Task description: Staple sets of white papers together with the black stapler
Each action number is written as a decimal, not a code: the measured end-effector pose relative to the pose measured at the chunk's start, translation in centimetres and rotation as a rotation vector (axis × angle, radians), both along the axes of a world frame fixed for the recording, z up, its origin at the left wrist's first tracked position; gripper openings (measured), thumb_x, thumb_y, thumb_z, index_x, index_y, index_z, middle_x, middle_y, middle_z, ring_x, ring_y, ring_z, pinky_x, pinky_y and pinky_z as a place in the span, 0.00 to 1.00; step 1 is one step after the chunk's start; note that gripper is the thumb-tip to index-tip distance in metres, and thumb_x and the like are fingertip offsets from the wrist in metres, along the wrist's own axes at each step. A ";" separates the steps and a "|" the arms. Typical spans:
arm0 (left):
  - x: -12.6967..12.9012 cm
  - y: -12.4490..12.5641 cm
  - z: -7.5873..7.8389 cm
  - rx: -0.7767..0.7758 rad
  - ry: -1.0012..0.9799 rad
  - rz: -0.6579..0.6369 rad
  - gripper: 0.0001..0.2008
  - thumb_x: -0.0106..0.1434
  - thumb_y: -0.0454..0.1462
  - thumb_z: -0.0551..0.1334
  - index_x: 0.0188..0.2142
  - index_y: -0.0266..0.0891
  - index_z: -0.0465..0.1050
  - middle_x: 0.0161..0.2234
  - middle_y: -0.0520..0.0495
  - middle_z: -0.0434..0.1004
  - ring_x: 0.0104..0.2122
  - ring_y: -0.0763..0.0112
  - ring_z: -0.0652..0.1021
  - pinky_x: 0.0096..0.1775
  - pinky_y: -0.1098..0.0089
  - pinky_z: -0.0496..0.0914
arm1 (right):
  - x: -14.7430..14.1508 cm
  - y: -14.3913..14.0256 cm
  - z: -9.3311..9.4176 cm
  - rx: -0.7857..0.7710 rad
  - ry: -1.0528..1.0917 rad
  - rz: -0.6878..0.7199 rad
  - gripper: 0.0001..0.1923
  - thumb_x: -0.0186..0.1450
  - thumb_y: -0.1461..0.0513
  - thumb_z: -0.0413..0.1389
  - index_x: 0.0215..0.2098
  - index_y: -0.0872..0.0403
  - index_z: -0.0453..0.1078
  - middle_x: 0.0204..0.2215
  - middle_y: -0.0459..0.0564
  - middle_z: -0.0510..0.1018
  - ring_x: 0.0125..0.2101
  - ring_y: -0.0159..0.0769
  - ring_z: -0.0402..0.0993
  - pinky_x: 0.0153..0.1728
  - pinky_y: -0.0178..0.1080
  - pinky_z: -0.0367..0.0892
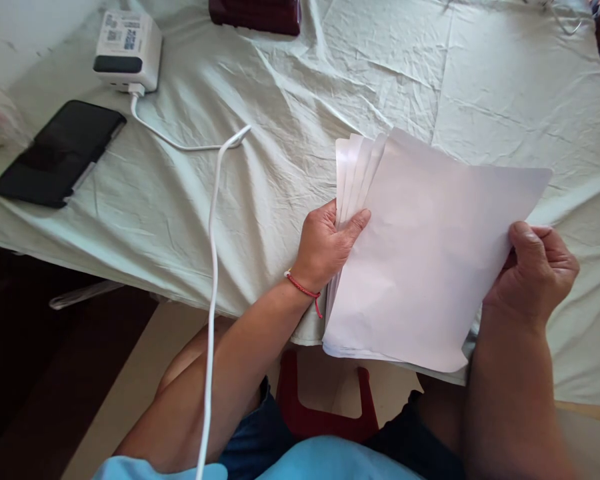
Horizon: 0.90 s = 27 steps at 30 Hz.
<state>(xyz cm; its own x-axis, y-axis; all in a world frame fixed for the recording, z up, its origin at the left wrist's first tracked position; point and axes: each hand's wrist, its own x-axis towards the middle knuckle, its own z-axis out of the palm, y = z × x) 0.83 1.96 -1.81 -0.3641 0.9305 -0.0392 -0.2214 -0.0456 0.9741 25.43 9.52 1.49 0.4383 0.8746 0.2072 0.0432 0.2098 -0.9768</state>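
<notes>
Several sheets of blank white paper [415,260] are held up over the table's front edge, fanned out at their upper left. My left hand [329,241], with a red cord bracelet [303,285] at the wrist, grips the fanned left side, its thumb on top of the front sheet. At the right edge, my right hand [533,270] pinches the paper between thumb and fingers. The lower edge of the sheets hangs past the tabletop. How many sheets the right hand pinches cannot be made out.
A pale green cloth [280,93] covers the table. Left of the paper lie a black phone [60,153] and a white power block [129,50] with a white cable [213,227] running toward me. A dark red object [255,15] stands at the back. Below is a red stool [325,417].
</notes>
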 end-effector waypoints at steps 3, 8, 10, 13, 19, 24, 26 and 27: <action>0.0 0.0 -0.1 0.000 -0.013 -0.006 0.21 0.63 0.54 0.77 0.45 0.42 0.87 0.51 0.43 0.91 0.54 0.51 0.86 0.57 0.56 0.81 | 0.0 0.0 -0.1 0.000 0.005 -0.003 0.09 0.49 0.62 0.68 0.21 0.54 0.73 0.18 0.38 0.64 0.23 0.23 0.60 0.27 0.30 0.58; 0.0 0.0 0.0 -0.014 -0.004 0.003 0.21 0.62 0.54 0.77 0.44 0.41 0.87 0.48 0.44 0.91 0.51 0.52 0.87 0.54 0.58 0.81 | 0.0 0.2 -0.4 0.000 0.023 -0.013 0.08 0.49 0.62 0.70 0.22 0.55 0.75 0.19 0.39 0.68 0.24 0.23 0.63 0.28 0.30 0.61; 0.0 0.0 0.0 -0.010 -0.007 0.002 0.21 0.62 0.55 0.78 0.44 0.41 0.87 0.48 0.44 0.91 0.50 0.52 0.87 0.53 0.58 0.81 | 0.1 0.3 -0.5 0.002 0.033 -0.013 0.09 0.49 0.62 0.70 0.22 0.55 0.76 0.19 0.39 0.69 0.23 0.23 0.63 0.28 0.30 0.61; 0.0 0.0 0.1 -0.002 -0.008 0.000 0.22 0.62 0.55 0.78 0.43 0.41 0.88 0.47 0.44 0.91 0.48 0.54 0.87 0.49 0.60 0.81 | 0.3 0.4 -0.7 0.003 0.037 -0.012 0.09 0.48 0.61 0.71 0.22 0.55 0.76 0.18 0.38 0.69 0.23 0.22 0.63 0.28 0.30 0.62; -0.1 -0.1 0.2 -0.046 0.011 -0.004 0.22 0.60 0.56 0.78 0.36 0.41 0.88 0.35 0.48 0.89 0.35 0.62 0.84 0.36 0.64 0.77 | 0.3 0.4 -0.7 0.010 0.030 -0.007 0.09 0.49 0.62 0.72 0.23 0.56 0.77 0.19 0.40 0.70 0.24 0.23 0.64 0.28 0.29 0.63; -0.1 -0.2 0.4 -0.031 0.013 -0.013 0.21 0.61 0.56 0.78 0.38 0.41 0.89 0.38 0.47 0.90 0.39 0.60 0.85 0.41 0.63 0.80 | 0.2 0.3 -0.7 0.003 0.036 -0.008 0.09 0.49 0.62 0.72 0.23 0.56 0.77 0.19 0.39 0.71 0.24 0.22 0.64 0.29 0.29 0.64; -0.1 -0.2 0.4 -0.029 0.002 -0.015 0.21 0.61 0.55 0.78 0.39 0.41 0.89 0.41 0.46 0.90 0.42 0.58 0.86 0.44 0.62 0.81 | 0.2 0.3 -0.7 0.001 0.038 -0.010 0.09 0.49 0.62 0.72 0.23 0.56 0.77 0.18 0.39 0.70 0.23 0.22 0.64 0.28 0.29 0.63; 0.0 -0.1 0.4 -0.033 -0.005 -0.018 0.21 0.61 0.55 0.78 0.40 0.41 0.89 0.42 0.45 0.91 0.43 0.58 0.86 0.44 0.62 0.81 | 0.2 0.3 -0.6 0.001 0.037 -0.011 0.09 0.49 0.62 0.72 0.23 0.56 0.77 0.18 0.39 0.70 0.23 0.22 0.64 0.28 0.29 0.63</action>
